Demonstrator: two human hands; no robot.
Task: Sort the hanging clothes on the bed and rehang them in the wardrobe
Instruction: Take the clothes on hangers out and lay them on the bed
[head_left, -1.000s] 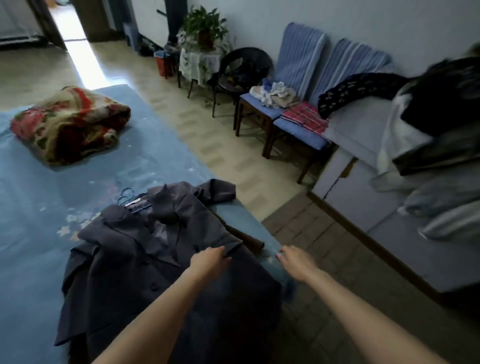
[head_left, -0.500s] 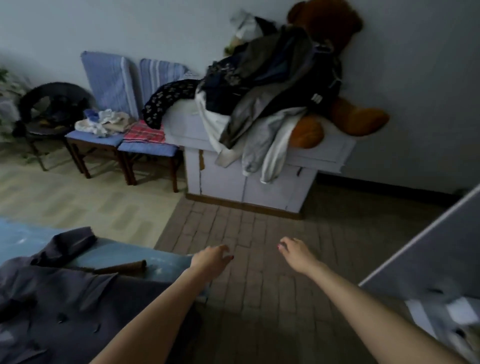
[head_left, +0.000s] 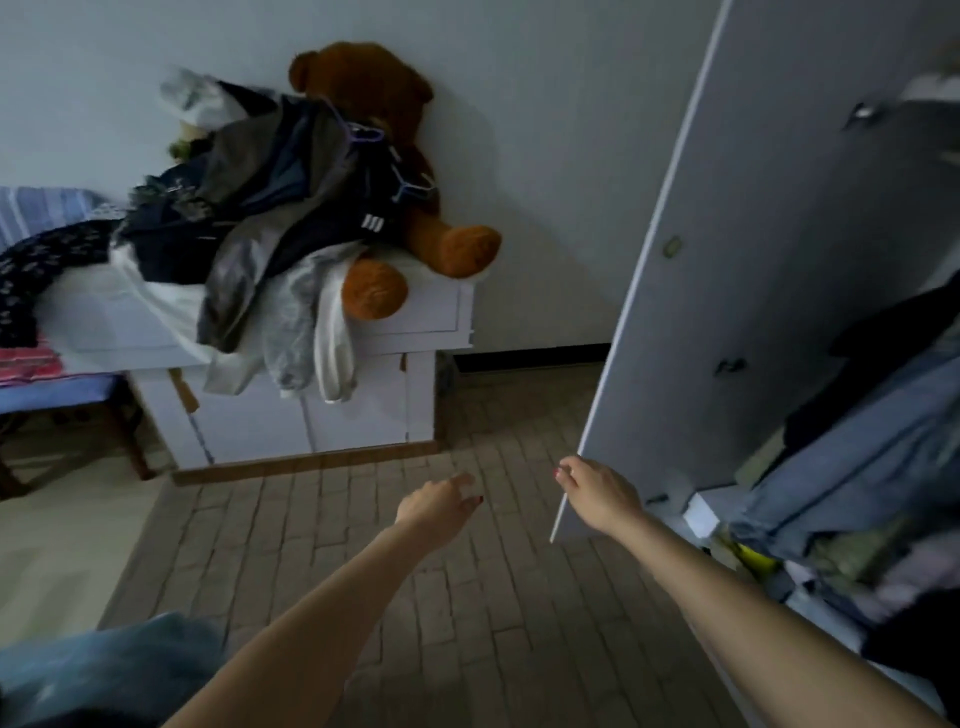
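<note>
The wardrobe stands at the right with its white door (head_left: 753, 270) swung open. Inside it hang a blue denim garment (head_left: 862, 462) and a dark garment (head_left: 893, 332), above a heap of folded clothes at the bottom. My left hand (head_left: 439, 506) hovers over the brick floor, fingers loosely curled, holding nothing. My right hand (head_left: 597, 491) is just at the lower edge of the door, fingers relaxed and empty. Only a blue corner of the bed (head_left: 98, 670) shows at the lower left; the clothes lying on it are out of view.
A white cabinet (head_left: 363, 405) stands against the far wall, piled with clothes on hangers (head_left: 260, 208) and a brown teddy bear (head_left: 395, 156). A blue-cushioned chair (head_left: 47, 389) stands at the left. Brick floor (head_left: 467, 597) lies between the bed, cabinet and wardrobe.
My view has swung right, from the grey coat on the bed to the cabinet and the wardrobe. My left hand has left the coat; both hands now reach out empty toward the wardrobe door.
</note>
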